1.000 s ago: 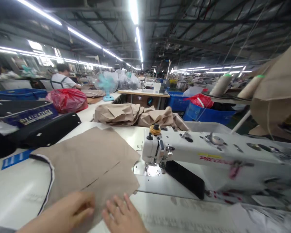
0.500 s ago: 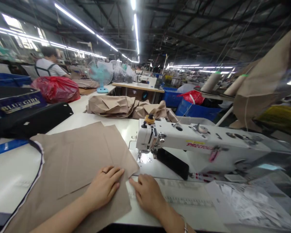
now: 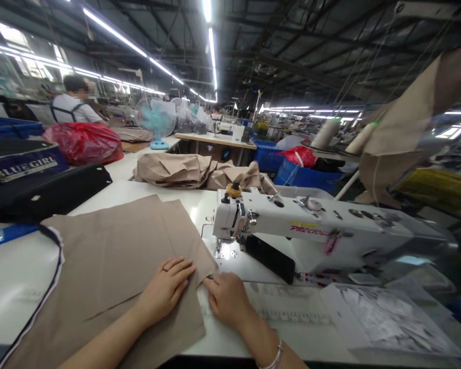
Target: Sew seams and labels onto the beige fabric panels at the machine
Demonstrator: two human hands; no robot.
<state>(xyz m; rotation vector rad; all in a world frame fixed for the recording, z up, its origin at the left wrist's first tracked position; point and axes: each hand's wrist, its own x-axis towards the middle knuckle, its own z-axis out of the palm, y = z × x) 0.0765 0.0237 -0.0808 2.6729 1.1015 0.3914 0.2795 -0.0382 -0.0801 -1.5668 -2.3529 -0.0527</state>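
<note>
Our left hand [image 3: 163,287] lies flat and released on the tan cloth panel [image 3: 111,256]; our right hand [image 3: 226,300] meets its corner, grip unclear, just beside the sewing machine [image 3: 292,225].

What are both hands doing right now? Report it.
Left hand: open, flat on the beige fabric panel.
Right hand: curled at the panel's corner; whether it grips cannot be told.

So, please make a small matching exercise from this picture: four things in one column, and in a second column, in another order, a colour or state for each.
Things:
1. left hand
2. right hand
3. sewing machine
4. table fan

Colours or states:
A. light blue
B. bracelet on the wrist
C. resting on beige cloth
D. white body

Right pairs: 1-C, 2-B, 3-D, 4-A
</note>
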